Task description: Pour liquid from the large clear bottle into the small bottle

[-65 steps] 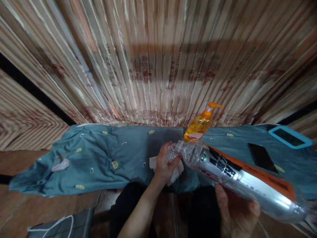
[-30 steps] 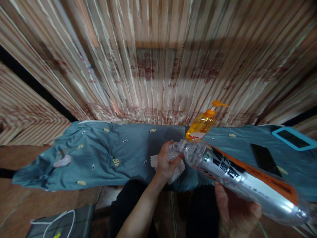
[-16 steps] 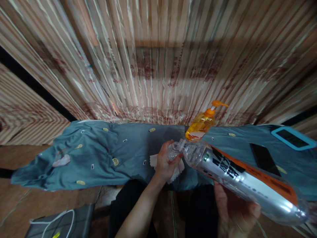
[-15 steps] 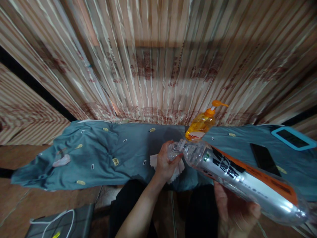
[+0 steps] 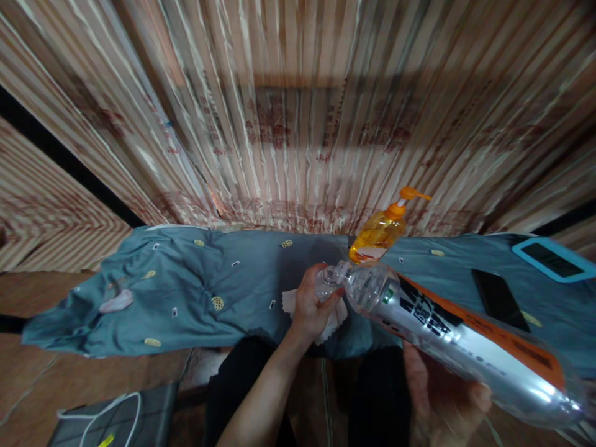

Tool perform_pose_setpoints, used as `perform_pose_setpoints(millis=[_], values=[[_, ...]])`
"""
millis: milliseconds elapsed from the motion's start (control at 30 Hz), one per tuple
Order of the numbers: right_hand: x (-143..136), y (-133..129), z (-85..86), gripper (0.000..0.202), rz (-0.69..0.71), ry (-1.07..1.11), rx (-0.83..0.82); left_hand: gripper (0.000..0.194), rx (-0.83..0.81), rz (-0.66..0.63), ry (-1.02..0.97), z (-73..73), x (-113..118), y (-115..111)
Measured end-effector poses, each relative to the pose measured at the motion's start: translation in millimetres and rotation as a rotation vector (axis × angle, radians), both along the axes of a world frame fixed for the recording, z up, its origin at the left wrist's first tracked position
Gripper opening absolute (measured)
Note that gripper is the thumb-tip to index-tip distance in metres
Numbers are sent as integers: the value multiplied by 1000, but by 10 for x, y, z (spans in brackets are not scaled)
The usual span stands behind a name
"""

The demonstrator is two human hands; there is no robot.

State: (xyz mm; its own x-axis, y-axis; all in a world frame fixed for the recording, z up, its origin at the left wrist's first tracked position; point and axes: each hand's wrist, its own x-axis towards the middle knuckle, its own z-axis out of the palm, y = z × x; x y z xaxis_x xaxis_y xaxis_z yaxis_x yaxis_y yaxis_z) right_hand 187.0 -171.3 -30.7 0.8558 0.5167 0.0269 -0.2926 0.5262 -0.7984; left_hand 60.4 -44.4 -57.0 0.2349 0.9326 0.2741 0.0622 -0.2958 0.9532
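My left hand [image 5: 317, 304] is closed around a small clear container [image 5: 326, 280], which looks like plastic. A white cloth or wipe with a scalloped edge [image 5: 336, 323] shows beneath that hand. From below, my right hand [image 5: 442, 388] supports a large clear plastic bottle [image 5: 459, 338] with a silver, orange and black label. The bottle lies tilted, its neck pointing left and meeting the mouth of the small container. Any liquid passing between them cannot be made out. Just behind the bottle's neck stands an orange pump bottle [image 5: 377, 234] of yellow liquid.
A blue-green patterned cloth [image 5: 195, 304] covers the narrow surface before me. To the right lie a dark phone [image 5: 499, 301] and a light-blue framed device [image 5: 554, 259]. A pleated curtain [image 5: 298, 143] hangs behind. A white cable [image 5: 109, 406] rests on a dark box at lower left.
Both hands keep their places. The base of the large bottle has shifted very slightly to the right and down.
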Motion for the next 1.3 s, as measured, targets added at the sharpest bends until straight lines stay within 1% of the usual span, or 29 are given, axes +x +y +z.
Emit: perform_pose_setpoints(millis=[133, 333, 467, 667, 733, 833, 933, 1033, 1167, 1300], values=[[11, -10, -29, 84, 7, 9, -8, 41, 1, -10, 4, 24, -5, -2], [-6, -7, -10, 91, -36, 36, -68, 42, 5, -6, 19, 37, -15, -2], [-17, -2, -4, 90, -19, -8, -55, 42, -4, -4, 15, 25, -11, 2], [1, -28, -65, 84, 3, -21, -44, 41, 3, 9, 18, 13, -12, 8], [-3, -22, -53, 83, -8, -28, -41, 41, 13, 9, 16, 18, -16, 9], [-18, 0, -8, 88, -33, 3, -68, 40, 34, 2, 3, 21, -20, 12], [-26, 15, 12, 91, -19, 9, -75, 40, 41, 14, 7, 12, -18, 14], [-19, 8, -17, 86, 1, -14, -42, 40, 28, 21, 20, 4, -16, 14], [-8, -7, -50, 80, -12, -4, -54, 41, 10, 15, 21, 12, -17, 9], [3, -5, -44, 85, -19, 12, -55, 41, 4, 9, 12, 30, -17, 5]])
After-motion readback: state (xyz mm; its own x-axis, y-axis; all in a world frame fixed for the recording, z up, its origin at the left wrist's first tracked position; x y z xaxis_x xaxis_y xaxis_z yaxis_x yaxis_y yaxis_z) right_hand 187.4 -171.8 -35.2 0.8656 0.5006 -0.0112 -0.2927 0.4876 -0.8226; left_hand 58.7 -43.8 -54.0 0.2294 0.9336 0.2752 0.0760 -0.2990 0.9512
